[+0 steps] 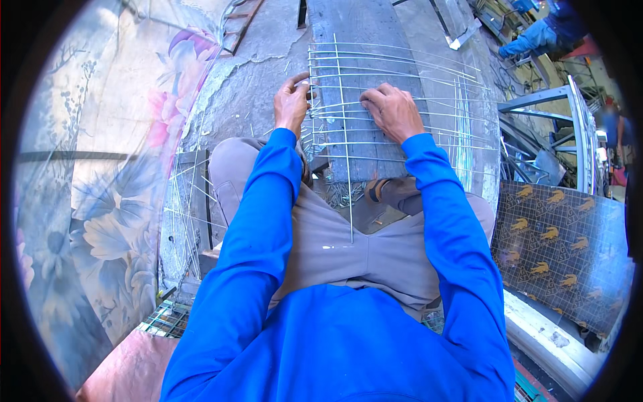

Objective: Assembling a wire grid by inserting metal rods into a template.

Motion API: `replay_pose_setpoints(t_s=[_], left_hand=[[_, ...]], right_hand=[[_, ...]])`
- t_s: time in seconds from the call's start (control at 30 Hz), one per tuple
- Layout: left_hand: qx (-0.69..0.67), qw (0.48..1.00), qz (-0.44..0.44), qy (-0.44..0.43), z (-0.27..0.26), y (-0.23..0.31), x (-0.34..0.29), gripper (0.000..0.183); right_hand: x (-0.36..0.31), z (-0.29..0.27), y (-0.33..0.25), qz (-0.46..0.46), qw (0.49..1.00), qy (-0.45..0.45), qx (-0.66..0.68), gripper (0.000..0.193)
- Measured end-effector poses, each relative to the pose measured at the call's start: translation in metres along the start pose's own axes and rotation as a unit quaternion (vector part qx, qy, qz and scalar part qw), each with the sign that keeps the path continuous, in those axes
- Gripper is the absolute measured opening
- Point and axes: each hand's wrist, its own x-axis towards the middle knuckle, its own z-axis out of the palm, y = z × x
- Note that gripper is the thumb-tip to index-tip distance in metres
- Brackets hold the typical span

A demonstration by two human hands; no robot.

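Observation:
A loose grid of thin, silvery wire rods (346,151) lies over a dark, worn board (375,33) in front of me. Several rods run left to right, and a long one crosses them, its near end above my lap. At the grid's left edge, my left hand (292,104) has its fingers bent around the rod ends, the thumb side partly hidden. My right hand (394,110) is over the middle of the grid, thumb and fingers pinched at a slanting rod. The exact contact under these fingertips is hard to see.
A bundle of straight rods (463,127) lies to the right. Short wire offcuts (341,194) lie below the board's near end. A flowered sheet (114,201) hangs at left. Metal frames (546,110) and a patterned panel (556,248) stand at right. Another person (546,33) is at the far right.

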Motion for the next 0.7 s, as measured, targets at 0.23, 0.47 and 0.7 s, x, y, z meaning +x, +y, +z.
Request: replay_pose_setpoints(t_s=[0.23, 0.47, 0.7], left_hand=[[0.002, 1.000, 0.005, 0.005, 0.0007, -0.0015, -0.0003, 0.031], [0.002, 1.000, 0.011, 0.008, 0.0002, -0.0028, 0.0015, 0.031], [-0.001, 1.000, 0.005, 0.005, -0.0009, -0.0063, 0.0042, 0.031]], right_hand=[[-0.0006, 0.0041, -0.0005, 0.009, 1.000, 0.010, 0.004, 0.013], [-0.0009, 0.0053, 0.0003, 0.016, 1.000, 0.009, 0.001, 0.013], [0.0029, 0.0084, 0.0009, 0.024, 0.999, 0.018, 0.012, 0.013]])
